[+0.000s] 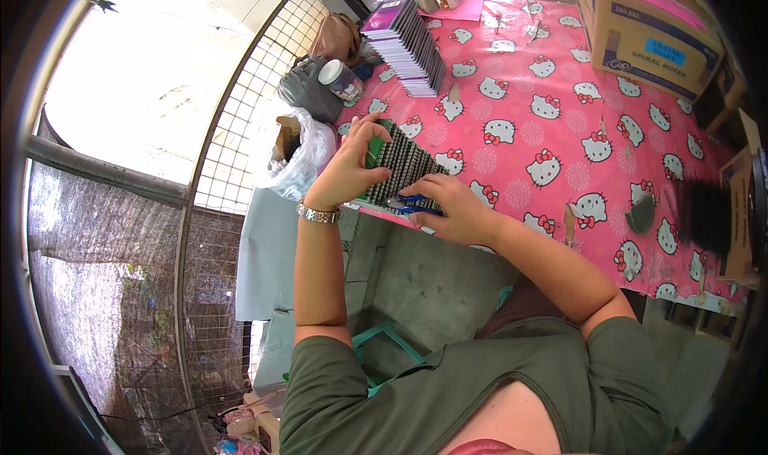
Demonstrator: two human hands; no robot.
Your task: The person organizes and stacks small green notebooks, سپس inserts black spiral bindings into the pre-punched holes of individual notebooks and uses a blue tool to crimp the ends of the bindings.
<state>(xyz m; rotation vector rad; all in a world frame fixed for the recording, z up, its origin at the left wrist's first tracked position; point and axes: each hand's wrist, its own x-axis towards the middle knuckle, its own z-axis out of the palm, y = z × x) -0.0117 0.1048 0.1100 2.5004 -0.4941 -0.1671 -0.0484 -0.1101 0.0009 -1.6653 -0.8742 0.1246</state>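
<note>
A stack of green spiral-bound notebooks lies on the pink cartoon-cat tablecloth, its black wire spines facing up. My left hand grips the stack's left end, a metal watch on the wrist. My right hand presses on the near edge of the stack and holds a small blue-handled tool against the spines.
A second fanned row of purple and white notebooks stands at the table's far left. A cardboard box sits at the far right. A white plastic bag, a jar and a wire mesh fence are to the left.
</note>
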